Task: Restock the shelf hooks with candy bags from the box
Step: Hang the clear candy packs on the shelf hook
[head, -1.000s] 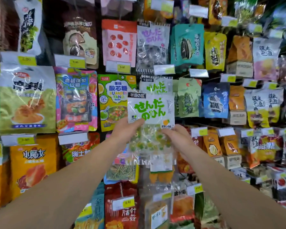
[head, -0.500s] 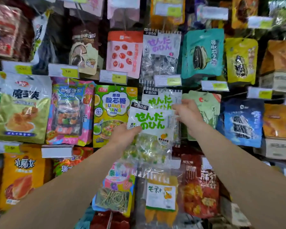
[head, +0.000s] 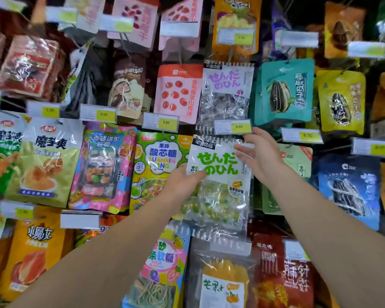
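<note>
A clear candy bag [head: 218,185] with a white header, green lettering and green-yellow sweets sits against the shelf wall at centre. My left hand [head: 182,183] grips its left edge, thumb across the front of the header. My right hand [head: 259,153] is up at the bag's top right corner, fingers spread and nearly straight, touching the header just under a price tag [head: 232,126]. The hook behind the bag is hidden. The box is not in view.
Snack bags hang in tight rows all around: a purple-lettered clear bag [head: 227,94] directly above, a green sour-candy bag [head: 158,167] to the left, a pale green bag [head: 298,161] to the right, a mango bag [head: 225,283] below. Price tags stick out from the hook ends.
Both hands have raised the bag from below the row up to the hook level. My right hand left the bag's lower edge and reached to its top right corner.
</note>
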### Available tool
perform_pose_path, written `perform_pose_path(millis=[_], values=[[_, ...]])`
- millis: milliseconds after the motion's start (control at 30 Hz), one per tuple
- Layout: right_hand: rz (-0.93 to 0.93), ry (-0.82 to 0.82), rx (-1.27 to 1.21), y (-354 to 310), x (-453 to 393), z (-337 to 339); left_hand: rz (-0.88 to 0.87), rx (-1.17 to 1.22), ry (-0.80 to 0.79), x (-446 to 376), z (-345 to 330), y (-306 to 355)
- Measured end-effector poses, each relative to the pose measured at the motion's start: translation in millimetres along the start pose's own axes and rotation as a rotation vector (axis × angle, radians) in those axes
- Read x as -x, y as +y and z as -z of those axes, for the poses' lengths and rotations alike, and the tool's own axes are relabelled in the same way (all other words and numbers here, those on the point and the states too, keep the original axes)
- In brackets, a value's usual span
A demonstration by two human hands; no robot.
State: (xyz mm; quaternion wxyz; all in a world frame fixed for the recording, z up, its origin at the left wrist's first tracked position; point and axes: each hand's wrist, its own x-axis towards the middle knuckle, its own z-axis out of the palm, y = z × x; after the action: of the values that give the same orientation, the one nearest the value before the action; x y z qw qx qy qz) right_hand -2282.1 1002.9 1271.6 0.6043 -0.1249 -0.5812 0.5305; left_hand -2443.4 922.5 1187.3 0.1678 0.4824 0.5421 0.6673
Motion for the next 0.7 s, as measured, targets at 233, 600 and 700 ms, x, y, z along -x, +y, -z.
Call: perform_pose_path(millis=[233, 600, 700], values=[[-0.005, -0.054, -0.104, -16.8, -3.9, 10.3, -0.044, 0.007, 0.048, -10.2, -19.3, 16.5], [0.046, -0.182, -0.034, -28.0, -2.7, 22.2, 0.026, -0.053, 0.109, -26.8, -32.4, 31.2], [0.054, -0.197, -0.033, -28.1, -2.7, 24.3, 0.048, -0.044, 0.1, -27.0, -34.3, 26.9]])
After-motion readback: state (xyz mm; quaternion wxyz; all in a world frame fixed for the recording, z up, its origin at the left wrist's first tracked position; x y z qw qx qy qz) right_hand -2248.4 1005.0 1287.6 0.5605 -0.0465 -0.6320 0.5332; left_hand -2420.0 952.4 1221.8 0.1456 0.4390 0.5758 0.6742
